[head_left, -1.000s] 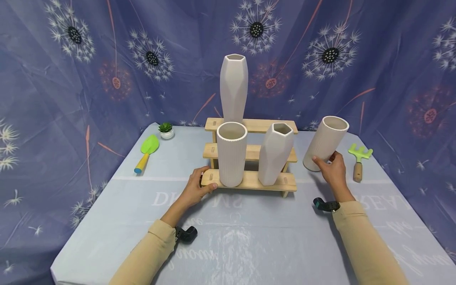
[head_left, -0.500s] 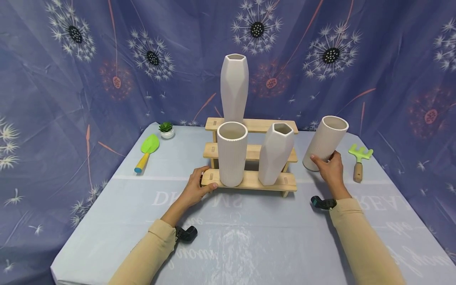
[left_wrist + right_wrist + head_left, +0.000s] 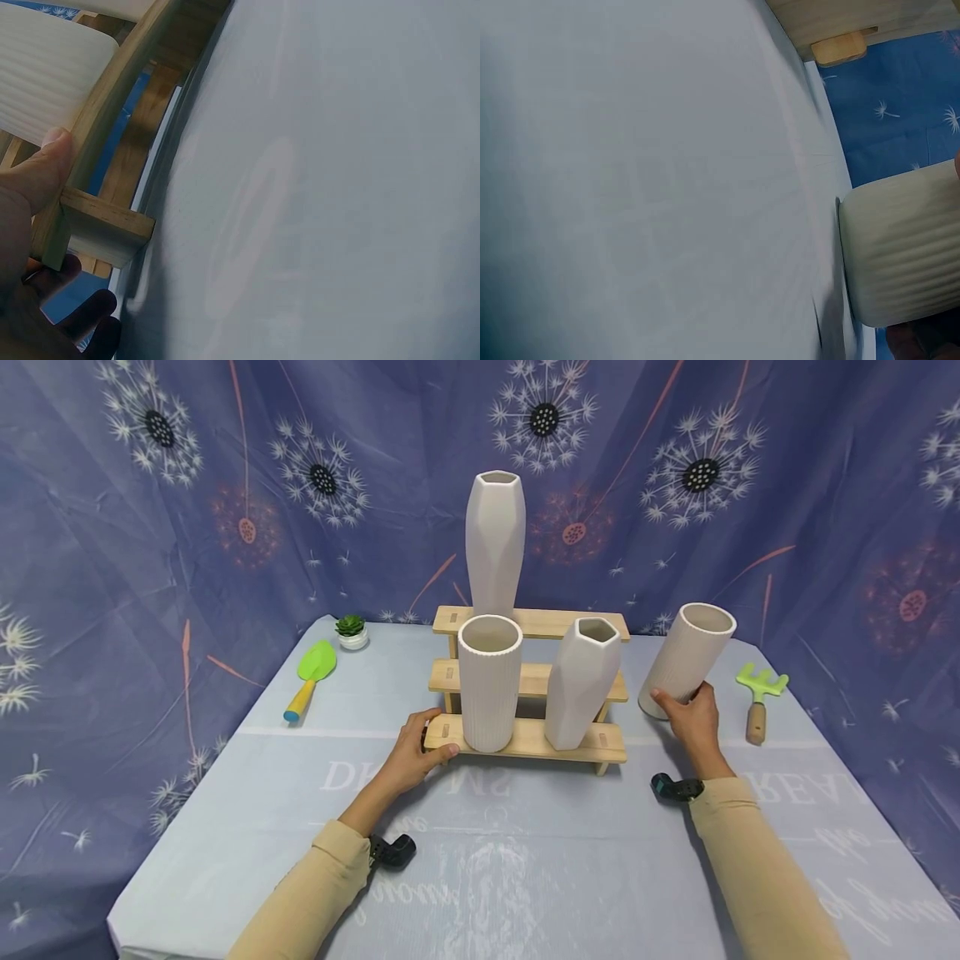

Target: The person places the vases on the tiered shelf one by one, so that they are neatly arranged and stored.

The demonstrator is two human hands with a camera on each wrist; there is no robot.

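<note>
My left hand (image 3: pixel 412 758) grips the left end of a three-step wooden plant stand (image 3: pixel 531 740), thumb on top of the lowest board. In the left wrist view its other fingers (image 3: pixel 88 315) curl under the board's end. On that lowest board stand a white ribbed cylinder vase (image 3: pixel 490 693) and a faceted white vase (image 3: pixel 579 693). A taller faceted vase (image 3: pixel 495 547) stands on the top board. Right of the stand, my right hand (image 3: pixel 697 722) holds a second ribbed vase (image 3: pixel 686 652) low on its side. The base of that vase (image 3: pixel 907 247) is at the tabletop in the right wrist view.
A green toy trowel (image 3: pixel 317 662) with a yellow handle and a small potted succulent (image 3: pixel 351 633) are at the back left. At the right lies a green hand rake (image 3: pixel 757 706) with a wooden handle. A blue dandelion-print curtain (image 3: pixel 420 485) hangs behind the pale table (image 3: pixel 525 877).
My right hand and wrist have shifted slightly to the left around the ribbed vase, which stays in place. The left hand and the stand have not visibly moved.
</note>
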